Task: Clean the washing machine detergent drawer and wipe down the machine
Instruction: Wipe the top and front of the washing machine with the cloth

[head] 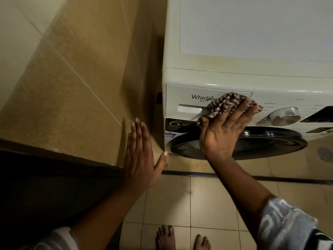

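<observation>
The step in hand looks like the wipe-down of the front panel, not the cleaning inside the drawer. The washing machine (252,33) stands against a tiled wall (72,78), and its detergent drawer (187,101) sits shut, flush with the panel at the top left of the front.

The right hand (223,130) lies flat with its fingers straight and spread. It presses a brown-and-white patterned cloth (223,105) against the panel, where the right end of the drawer meets the controls. The cloth is bunched under the fingertips and covers the end of the brand name. The hand does not clench it, and the thumb rests at its lower edge.

The left hand (139,156) is released and holds nothing. Its fingers are straight and it is raised beside the left corner of the machine, close to the wall. Whether it touches the wall cannot be told.

The dial (283,115) is just to the right of the cloth, and the dark round door (261,141) is below the right hand.

The drawer's inside appears to be not yet dealt with. To reach it, a hand would need to hook the recessed grip on the drawer front and pull the drawer out. Otherwise the next move is to carry the cloth across the panel with steady pressure, going lightly round the dial so it is not turned.
</observation>
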